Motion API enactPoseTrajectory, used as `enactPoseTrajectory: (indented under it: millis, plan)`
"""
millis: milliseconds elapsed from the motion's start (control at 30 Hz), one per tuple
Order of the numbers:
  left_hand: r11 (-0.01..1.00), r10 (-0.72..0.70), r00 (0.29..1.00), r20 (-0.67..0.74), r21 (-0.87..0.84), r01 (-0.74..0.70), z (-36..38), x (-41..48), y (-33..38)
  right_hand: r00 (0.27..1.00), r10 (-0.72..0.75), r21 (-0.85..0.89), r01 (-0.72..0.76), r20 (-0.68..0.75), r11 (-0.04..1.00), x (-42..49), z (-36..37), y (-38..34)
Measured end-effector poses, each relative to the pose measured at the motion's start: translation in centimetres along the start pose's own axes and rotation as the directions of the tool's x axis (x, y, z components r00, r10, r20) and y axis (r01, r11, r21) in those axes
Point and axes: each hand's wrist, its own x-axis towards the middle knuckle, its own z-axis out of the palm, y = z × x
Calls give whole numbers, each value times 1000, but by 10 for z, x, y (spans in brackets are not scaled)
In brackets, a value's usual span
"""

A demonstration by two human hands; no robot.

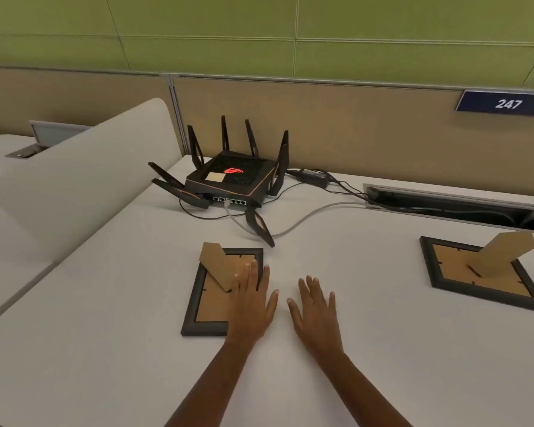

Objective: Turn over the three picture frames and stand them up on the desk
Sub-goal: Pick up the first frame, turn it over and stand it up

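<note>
While lying flat and open-fingered over the right edge of the near picture frame (218,292), left hand (251,306) grips nothing yet. Best to curl fingers under that black rim, lift, flip, and seat on the cardboard easel leg (218,268) just left of the fingertips. Right hand (316,306), also splayed and empty, rests on the desk (105,349) beside it. Second frame (481,272) well off to the right, face down, leg raised. Third frame out of view; pictures hidden underneath.

Head cam, single view, wide-angle.
Cam is looking fwd and down from above the desk (367,303), sitting close over both hands near bottom centre, facing the partition (336,124) at the desk's far edge; edges are bowing.
</note>
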Motion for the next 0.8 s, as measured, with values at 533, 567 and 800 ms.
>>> enactPoseTrajectory:
  millis: [533,567,800]
  plan:
    - [919,-368,916,161,-90,385,14,-3,-76,997,-54,28,52,60,998,-2,29,-51]
    - [915,-380,911,158,-81,396,13,-4,-75,997,-52,42,50,53,998,-2,29,-52]
    - [888,-422,885,195,-108,447,-1,9,-65,998,14,250,-29,62,968,-2,23,-66]
